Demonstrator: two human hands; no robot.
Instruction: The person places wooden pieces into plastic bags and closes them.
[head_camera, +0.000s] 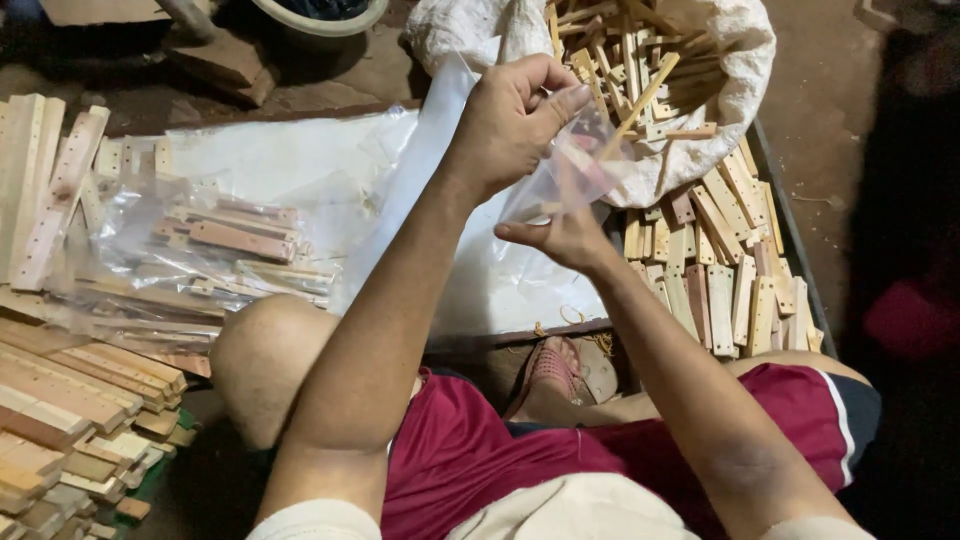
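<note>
My left hand (510, 120) is raised and pinches the upper edge of a small clear plastic bag (580, 170). Just below it, my right hand (565, 238) holds the bag's lower end from underneath. A few pale wooden pieces show faintly through the plastic. A thin wooden stick (640, 100) slants down towards the bag's upper right side; I cannot tell whether it is inside. Both hands hover over a white plastic sheet (480, 280) lying on a low board.
A white sack (745, 80) full of thin wooden sticks stands at the back right. Flat wooden pieces (720, 280) lie piled beside it. Bagged wooden strips (230, 240) lie at left, stacked slats (70, 400) at lower left. My knee (265, 350) and a sandalled foot (555, 370) are below.
</note>
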